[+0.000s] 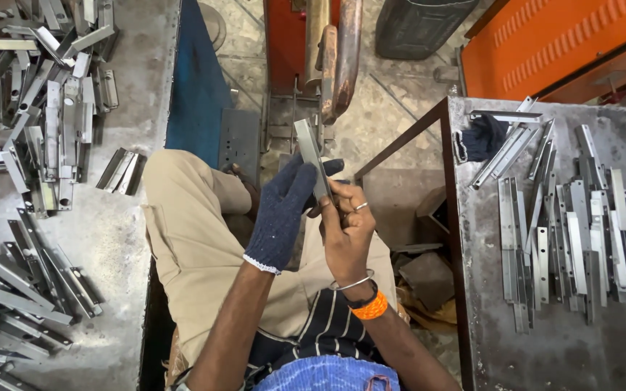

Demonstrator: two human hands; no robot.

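Now: gloved left hand + bare right hand both clasp metal strip upright; keep fingers off edges, steady, clear of bench corner.

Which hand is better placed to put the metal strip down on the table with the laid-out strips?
The right hand, probably. It is bare, pinches the metal strip at its lower end, and is nearer to the table of laid-out strips. The gloved left hand is farther from it.
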